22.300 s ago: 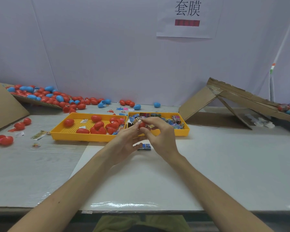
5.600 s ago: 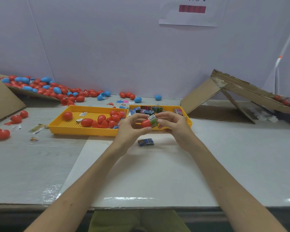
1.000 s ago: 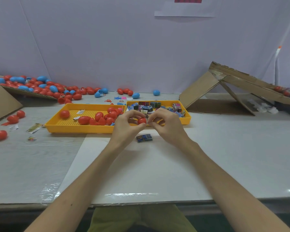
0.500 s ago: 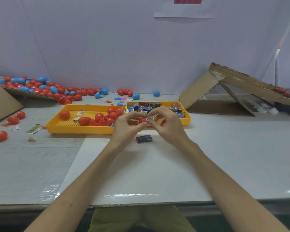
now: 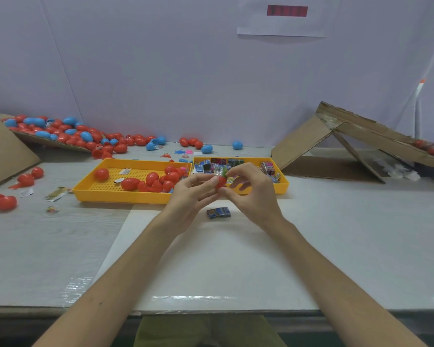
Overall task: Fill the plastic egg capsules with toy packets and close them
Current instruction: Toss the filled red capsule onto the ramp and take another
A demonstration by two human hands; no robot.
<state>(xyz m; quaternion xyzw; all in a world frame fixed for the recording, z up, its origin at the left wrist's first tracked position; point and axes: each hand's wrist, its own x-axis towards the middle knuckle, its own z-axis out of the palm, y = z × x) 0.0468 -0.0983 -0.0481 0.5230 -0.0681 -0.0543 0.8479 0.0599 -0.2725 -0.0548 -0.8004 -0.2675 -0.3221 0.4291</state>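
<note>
Pinching a toy packet point(image 5: 221, 171) w/ your right grip point(image 5: 253, 196), you hold it atop the red egg half point(image 5: 221, 183) clasped in your left grip point(image 5: 191, 196), above the desk point(image 5: 336, 234)

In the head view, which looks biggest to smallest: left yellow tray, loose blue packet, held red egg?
1. left yellow tray
2. loose blue packet
3. held red egg, partly covered, so its rank against the packet is unsure.

I see bright, even light. Soft shadows lie on the tabletop point(image 5: 336, 234); glare streaks mark its near edge. Frame edges bend wide-angle; detail slightly soft.
</note>
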